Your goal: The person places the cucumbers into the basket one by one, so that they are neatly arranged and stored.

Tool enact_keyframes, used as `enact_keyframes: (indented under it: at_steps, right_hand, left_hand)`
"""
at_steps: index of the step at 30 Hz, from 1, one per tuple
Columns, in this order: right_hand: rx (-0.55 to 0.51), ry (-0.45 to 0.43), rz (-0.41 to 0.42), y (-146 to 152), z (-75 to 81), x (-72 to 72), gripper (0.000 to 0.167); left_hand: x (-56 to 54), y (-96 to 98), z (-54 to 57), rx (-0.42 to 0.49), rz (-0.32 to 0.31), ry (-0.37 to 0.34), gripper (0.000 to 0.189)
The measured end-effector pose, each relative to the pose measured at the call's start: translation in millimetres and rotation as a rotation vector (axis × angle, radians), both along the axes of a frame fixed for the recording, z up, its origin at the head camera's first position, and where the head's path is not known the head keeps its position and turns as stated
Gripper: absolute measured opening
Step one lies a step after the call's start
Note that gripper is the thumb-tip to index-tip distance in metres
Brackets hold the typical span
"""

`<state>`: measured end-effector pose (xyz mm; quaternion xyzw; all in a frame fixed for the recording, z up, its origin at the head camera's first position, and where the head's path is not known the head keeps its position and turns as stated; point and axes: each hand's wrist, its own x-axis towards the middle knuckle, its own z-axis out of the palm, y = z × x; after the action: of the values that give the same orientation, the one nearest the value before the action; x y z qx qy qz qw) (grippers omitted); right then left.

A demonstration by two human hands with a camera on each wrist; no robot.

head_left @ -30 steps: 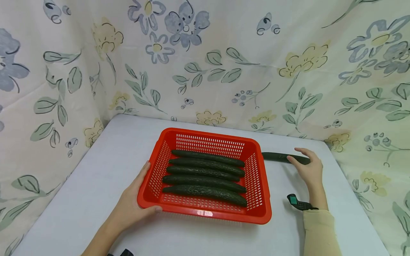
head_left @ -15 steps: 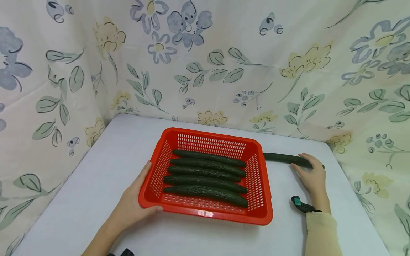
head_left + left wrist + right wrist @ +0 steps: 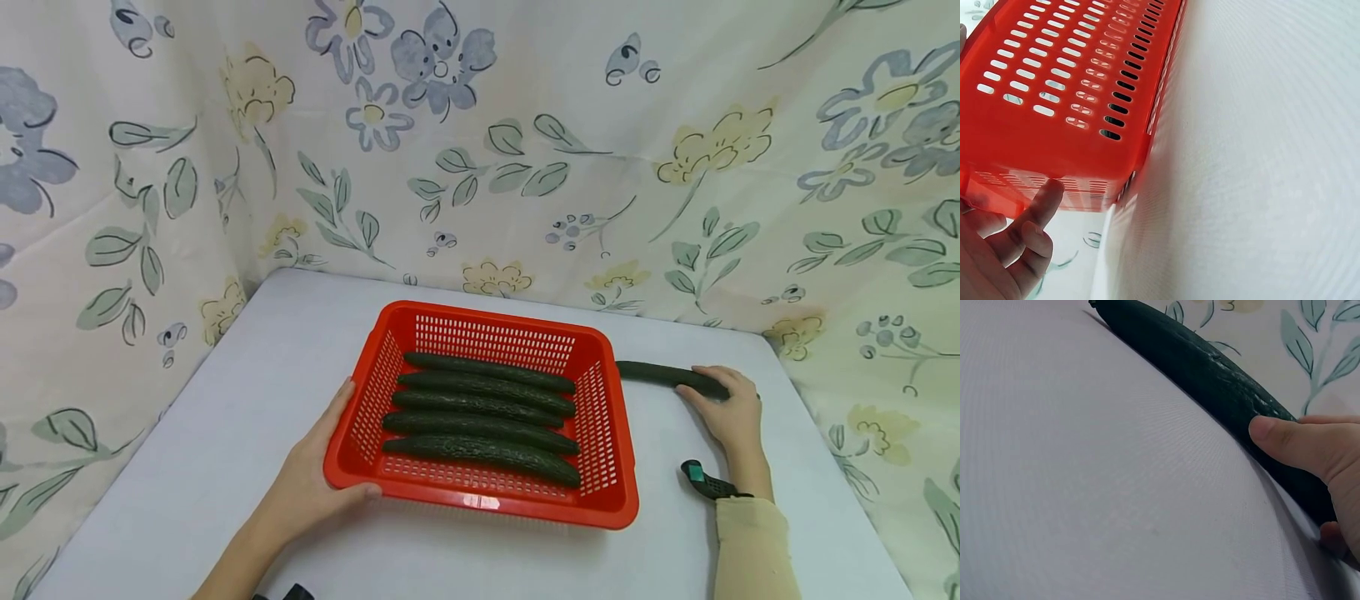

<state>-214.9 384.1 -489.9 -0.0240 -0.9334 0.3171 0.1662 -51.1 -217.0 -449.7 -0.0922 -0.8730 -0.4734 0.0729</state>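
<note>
A red plastic basket (image 3: 480, 501) with slotted walls sits in the middle of the white table. Several dark green cucumbers (image 3: 480, 447) lie side by side inside it. My left hand (image 3: 311, 479) holds the basket's near left corner, thumb on the front rim and fingers along the left side. In the left wrist view, one fingertip touches the slotted wall (image 3: 1054, 75). Right of the basket, a single cucumber (image 3: 652, 373) lies on the table. My right hand (image 3: 731, 412) grips it near its right end, thumb (image 3: 1266, 430) on the near side; its other fingers are mostly hidden.
Floral cloth (image 3: 495, 183) hangs behind and on both sides of the white table (image 3: 525, 554). The lone cucumber's left end reaches the basket's right wall. A black strap (image 3: 712, 483) circles my right wrist.
My right hand has moved slightly right along the lone cucumber, and its raised fingers have come down around it. The left hand and the basket keep their places.
</note>
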Motion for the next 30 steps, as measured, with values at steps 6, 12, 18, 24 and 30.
enact_keyframes:
  at_steps: [6, 12, 18, 24, 30]
  right_hand:
    - [0.005, -0.067, -0.005, -0.4, 0.9, 2.4, 0.057]
    - [-0.005, -0.099, -0.013, 0.2, 0.8, 3.1, 0.061]
    - [0.004, -0.118, -0.020, 1.6, 0.2, 3.8, 0.063]
    - [0.006, -0.134, -0.036, 3.9, 1.0, 5.9, 0.062]
    - [-0.005, -0.113, -0.023, 0.0, 2.4, 4.4, 0.062]
  left_hand:
    - [0.5, -0.8, -0.5, -0.009, 0.002, 0.008, 0.128]
    - [0.3, -1.9, -1.8, -0.013, -0.001, 0.007, 0.129]
    - [-0.4, -1.4, -2.8, -0.006, -0.004, 0.007, 0.129]
    - [-1.3, 1.4, -3.5, -0.004, -0.009, 0.013, 0.130]
    - [-1.7, -1.2, -1.8, -0.013, -0.007, 0.022, 0.132]
